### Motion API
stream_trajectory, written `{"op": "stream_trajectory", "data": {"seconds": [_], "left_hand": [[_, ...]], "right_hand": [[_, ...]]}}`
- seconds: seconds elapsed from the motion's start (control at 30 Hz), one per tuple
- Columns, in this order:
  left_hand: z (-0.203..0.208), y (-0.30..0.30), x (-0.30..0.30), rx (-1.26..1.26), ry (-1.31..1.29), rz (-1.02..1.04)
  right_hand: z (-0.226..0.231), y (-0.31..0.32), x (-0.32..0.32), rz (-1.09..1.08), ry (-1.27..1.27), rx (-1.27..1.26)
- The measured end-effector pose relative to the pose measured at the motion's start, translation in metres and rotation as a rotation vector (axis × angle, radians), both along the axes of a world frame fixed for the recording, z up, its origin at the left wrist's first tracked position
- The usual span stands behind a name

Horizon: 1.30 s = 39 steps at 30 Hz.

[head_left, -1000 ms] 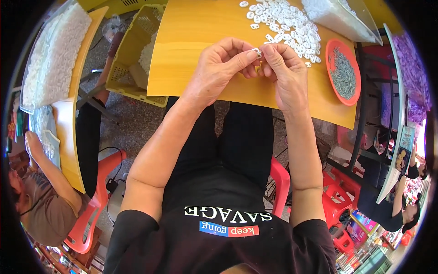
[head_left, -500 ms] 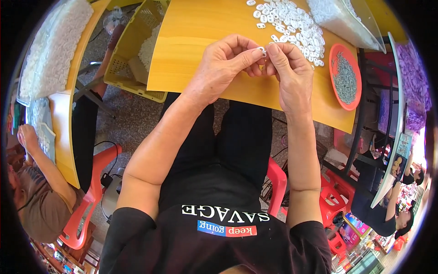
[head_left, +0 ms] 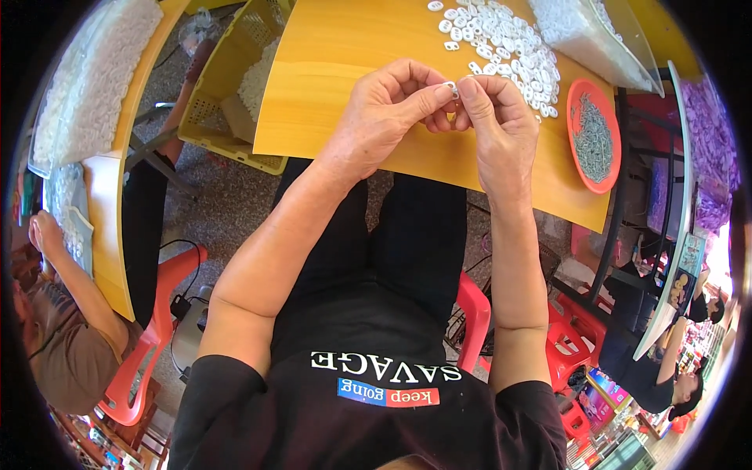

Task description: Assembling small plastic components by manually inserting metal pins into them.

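A small white piece (head_left: pixel 451 88) was above the table (head_left: pixel 337 78), pinched between the left hand's (head_left: pixel 388 106) thumb and fingers; the right hand (head_left: pixel 504 121) stood just beside it, fingers curled, its hold impossible to tell; the left forearm slanted inward, the right ran nearly straight; white ovals (head_left: pixel 505 47) lay beyond, a red bowl (head_left: pixel 600 186) rightward.

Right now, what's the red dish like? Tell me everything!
The dish is orange-red, smooth and plastic-looking, shallow, with a raised rim. It looks oval from here. It sits upright near the right edge of the yellow table, holding a heap of thin, grey, metal-looking pins. Only the table and pins seem to touch it.
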<state>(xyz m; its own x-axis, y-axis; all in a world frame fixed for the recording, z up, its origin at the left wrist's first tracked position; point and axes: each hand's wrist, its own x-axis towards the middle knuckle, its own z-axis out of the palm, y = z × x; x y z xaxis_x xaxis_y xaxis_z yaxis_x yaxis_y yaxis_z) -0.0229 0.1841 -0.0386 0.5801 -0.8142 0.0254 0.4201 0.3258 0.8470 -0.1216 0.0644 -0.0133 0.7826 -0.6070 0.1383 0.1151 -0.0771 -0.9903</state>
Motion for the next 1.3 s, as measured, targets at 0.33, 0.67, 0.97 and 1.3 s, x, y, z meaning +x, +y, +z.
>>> {"op": "stream_trajectory", "data": {"seconds": [0.33, 0.67, 0.97, 1.3], "left_hand": [[-0.001, -0.001, -0.004, 0.031, -0.057, 0.099], [-0.002, -0.004, -0.002, 0.021, -0.066, 0.084], [0.001, -0.001, 0.001, 0.007, -0.003, 0.06], [0.001, -0.001, 0.0, 0.029, -0.019, 0.045]], "right_hand": [[0.001, 0.006, 0.006, -0.034, 0.058, -0.166], [0.018, -0.014, 0.004, 0.118, 0.158, -0.099], [0.023, -0.016, -0.002, 0.132, 0.196, -0.265], [0.031, -0.02, 0.004, 0.126, 0.064, -0.911]]}}
